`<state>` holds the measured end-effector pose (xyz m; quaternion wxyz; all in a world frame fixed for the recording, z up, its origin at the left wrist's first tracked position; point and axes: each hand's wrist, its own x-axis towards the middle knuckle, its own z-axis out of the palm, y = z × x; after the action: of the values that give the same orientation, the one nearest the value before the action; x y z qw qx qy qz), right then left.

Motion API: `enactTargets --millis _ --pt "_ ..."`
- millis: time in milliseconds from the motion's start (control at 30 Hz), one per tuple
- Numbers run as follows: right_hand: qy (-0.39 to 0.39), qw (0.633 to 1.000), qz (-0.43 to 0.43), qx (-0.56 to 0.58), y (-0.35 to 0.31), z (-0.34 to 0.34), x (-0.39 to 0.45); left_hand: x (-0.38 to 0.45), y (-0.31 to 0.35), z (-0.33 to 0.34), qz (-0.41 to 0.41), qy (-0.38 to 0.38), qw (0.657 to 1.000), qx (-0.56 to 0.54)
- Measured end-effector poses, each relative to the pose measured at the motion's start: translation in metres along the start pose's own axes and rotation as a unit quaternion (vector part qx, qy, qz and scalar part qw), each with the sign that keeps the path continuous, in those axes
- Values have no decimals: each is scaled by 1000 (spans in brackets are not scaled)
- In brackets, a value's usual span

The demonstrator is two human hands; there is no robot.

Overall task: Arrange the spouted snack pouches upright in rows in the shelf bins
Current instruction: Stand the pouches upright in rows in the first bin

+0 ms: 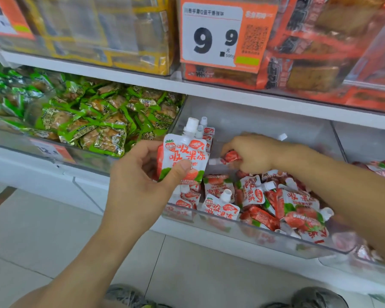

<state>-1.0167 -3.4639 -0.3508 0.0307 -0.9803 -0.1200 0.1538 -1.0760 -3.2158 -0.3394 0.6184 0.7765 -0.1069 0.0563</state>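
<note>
Clear bin [253, 235]: both hands [142, 174] [253, 154] grip spouted pouches [183, 158].

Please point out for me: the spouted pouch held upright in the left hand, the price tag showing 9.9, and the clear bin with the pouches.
upright spouted pouch [185, 156]: head view, on its printed white front.
9.9 price tag [211, 38]: head view, on its white field beside the digits.
clear bin [242, 230]: head view, on its transparent front wall.
</note>
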Motion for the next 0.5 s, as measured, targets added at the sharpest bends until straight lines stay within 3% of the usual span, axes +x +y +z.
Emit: enactTargets --millis 100,167,233,300,367,500 --pt "80 994 43 -63 4 -10 -8 1 1 0 3 6 1000 10" --pt "95 980 101 -140 3 -16 -16 1 0 0 5 6 1000 16" --pt "90 973 106 -185 4 -18 -18 1 0 0 5 4 1000 21" --pt "62 987 35 -141 6 -12 -14 2 -1 1 4 1 1000 23" --pt "-23 997 -21 -66 4 -6 -10 2 -1 2 2 0 1000 26" --pt "-138 990 -27 -16 -12 -2 6 3 -1 4 -3 -2 999 32"
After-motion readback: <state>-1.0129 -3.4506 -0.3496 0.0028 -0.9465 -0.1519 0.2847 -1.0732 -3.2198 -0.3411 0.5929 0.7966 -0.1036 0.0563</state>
